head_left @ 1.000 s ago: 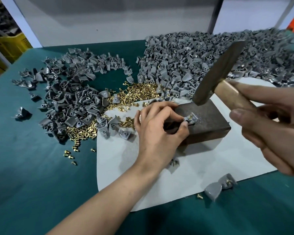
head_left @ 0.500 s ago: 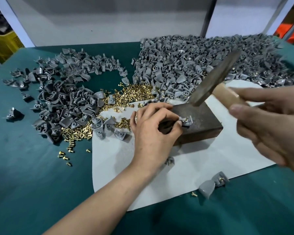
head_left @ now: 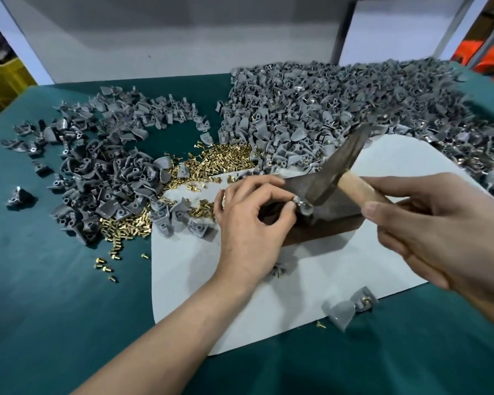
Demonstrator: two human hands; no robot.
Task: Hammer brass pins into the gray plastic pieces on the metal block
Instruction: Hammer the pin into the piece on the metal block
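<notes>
The left hand (head_left: pixel 251 223) reaches in from below and rests on the near left end of the block (head_left: pixel 337 215). Its grip is closed on one gray piece (head_left: pixel 304 206) – thumb and forefinger pinch it flat on the block's top. The right hand (head_left: pixel 439 232) has its grip clamped round the wooden handle of the hammer (head_left: pixel 340 163). The dark steel head slants down to the left, and its lower face is on or just above the pinched piece; whether they touch cannot be told. A pin in that piece is too small to make out.

The block lies on a white sheet (head_left: pixel 354 280) spread over the green surface (head_left: pixel 40 309). Loose brass pins (head_left: pixel 220 161) lie in a band just left of the block, running from the sheet's far edge down toward the left. A heap of gray pieces (head_left: pixel 106 178) lies left of the pins, and a larger heap (head_left: pixel 340 109) fills the far right of the surface – its near edge reaches the sheet behind the block. Two more pieces (head_left: pixel 348 307) sit at the sheet's near edge, with a single pin (head_left: pixel 321 325) just beside them. One stray piece (head_left: pixel 19 196) lies apart at the far left.
</notes>
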